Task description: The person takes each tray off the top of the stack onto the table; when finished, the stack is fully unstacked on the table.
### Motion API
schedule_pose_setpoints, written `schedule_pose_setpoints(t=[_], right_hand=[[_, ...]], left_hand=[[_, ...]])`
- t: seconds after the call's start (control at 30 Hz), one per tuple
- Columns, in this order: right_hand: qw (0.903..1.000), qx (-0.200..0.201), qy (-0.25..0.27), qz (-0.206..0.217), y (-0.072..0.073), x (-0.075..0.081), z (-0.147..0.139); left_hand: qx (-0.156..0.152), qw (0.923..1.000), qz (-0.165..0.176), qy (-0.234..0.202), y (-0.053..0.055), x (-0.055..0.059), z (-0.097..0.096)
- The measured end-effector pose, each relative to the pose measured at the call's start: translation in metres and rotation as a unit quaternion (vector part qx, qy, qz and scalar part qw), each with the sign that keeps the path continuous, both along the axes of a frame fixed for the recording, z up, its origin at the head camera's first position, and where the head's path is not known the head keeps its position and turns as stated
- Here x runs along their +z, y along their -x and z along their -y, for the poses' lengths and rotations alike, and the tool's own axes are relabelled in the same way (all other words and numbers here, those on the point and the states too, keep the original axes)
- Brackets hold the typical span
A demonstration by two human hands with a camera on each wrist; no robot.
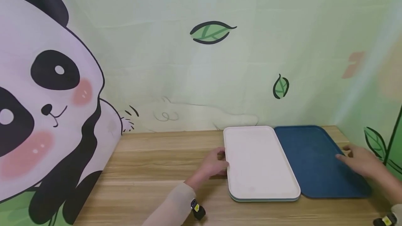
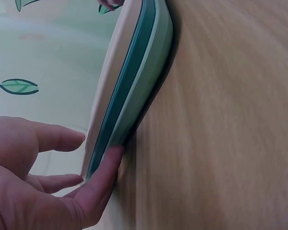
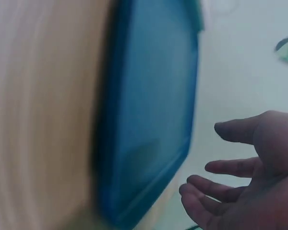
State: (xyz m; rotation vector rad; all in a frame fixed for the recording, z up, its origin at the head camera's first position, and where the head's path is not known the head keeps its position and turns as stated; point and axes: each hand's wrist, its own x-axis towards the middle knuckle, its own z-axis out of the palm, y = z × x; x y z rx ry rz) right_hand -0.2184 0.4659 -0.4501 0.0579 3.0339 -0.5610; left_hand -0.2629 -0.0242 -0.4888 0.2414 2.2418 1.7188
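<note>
At the bench point(image 1: 150, 170), the left grip point(image 1: 213, 163) meets a white tray point(image 1: 260, 163); the right grip point(image 1: 361, 159) is at a blue tray point(image 1: 317, 163).

The left forearm point(image 1: 172, 205), sleeved to the wrist, slants rightward over the bench point(image 1: 150, 170), well in from its left edge; the left hand point(image 1: 211, 165) has its digits spread apart. The right hand point(image 1: 361, 159) reaches inward near the bench's right edge, fingers extended, thumb apart from them.

A printed panda point(image 1: 59, 97) stands left; leaves point(image 1: 211, 32) dot the backdrop point(image 1: 141, 51).
</note>
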Motion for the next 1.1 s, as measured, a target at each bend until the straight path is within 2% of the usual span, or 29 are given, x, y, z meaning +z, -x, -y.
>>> schedule_pose_setpoints(t=[0.13, 0.23, 0.4, 0.53, 0.83, 0.93, 1.1], right_hand=[[0.9979, 0.044, 0.034, -0.032, 0.0, 0.016, 0.027], [0.9938, 0.072, 0.074, -0.041, -0.001, 0.02, 0.049], [0.9836, 0.091, 0.153, -0.028, -0.001, 0.012, 0.088], [0.9777, 0.088, 0.19, -0.015, 0.005, 0.002, 0.111], [0.9753, 0.055, 0.213, 0.015, 0.022, -0.022, 0.14], [0.9802, 0.05, 0.191, 0.004, 0.024, -0.027, 0.145], [0.9863, 0.072, 0.148, -0.009, 0.023, -0.032, 0.147]], left_hand=[[0.009, 0.9994, -0.012, 0.031, -0.002, 0.006, 0.001], [0.012, 0.9991, -0.018, 0.036, -0.002, 0.008, -0.001], [0.008, 0.9973, -0.035, 0.063, -0.003, 0.006, -0.004], [0.009, 0.9967, -0.042, 0.068, -0.003, 0.004, -0.005], [0.013, 0.9994, -0.017, 0.027, -0.002, -0.003, -0.005], [0.018, 0.9996, -0.012, 0.019, -0.001, -0.006, -0.006], [0.019, 0.9996, -0.012, 0.019, -0.001, -0.008, -0.005]])
